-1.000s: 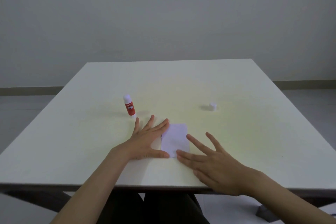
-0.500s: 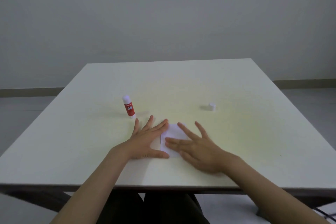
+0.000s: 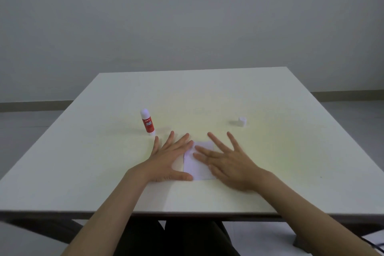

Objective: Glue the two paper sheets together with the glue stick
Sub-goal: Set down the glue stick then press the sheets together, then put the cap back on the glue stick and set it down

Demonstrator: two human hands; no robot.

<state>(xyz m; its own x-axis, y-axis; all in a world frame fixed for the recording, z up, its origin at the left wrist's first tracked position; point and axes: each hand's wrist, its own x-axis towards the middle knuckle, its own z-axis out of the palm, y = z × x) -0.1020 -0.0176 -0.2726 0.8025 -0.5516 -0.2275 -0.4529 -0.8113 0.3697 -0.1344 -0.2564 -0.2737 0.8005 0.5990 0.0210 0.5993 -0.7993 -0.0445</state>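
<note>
A small white paper sheet lies flat on the white table, near the front edge. My left hand rests flat beside its left edge, fingers spread, thumb along the lower left corner. My right hand lies flat across the paper's right part with fingers spread, covering that side. Only one sheet outline shows; I cannot tell whether a second sheet lies under it. A red glue stick with a white top stands upright behind my left hand.
A small white cap sits on the table to the right, beyond my right hand. The table's front edge runs just below my forearms. A plain grey wall stands behind the table.
My right hand has slid forward and left from the paper's lower right corner onto the sheet. My left hand and the glue stick have stayed in place.
</note>
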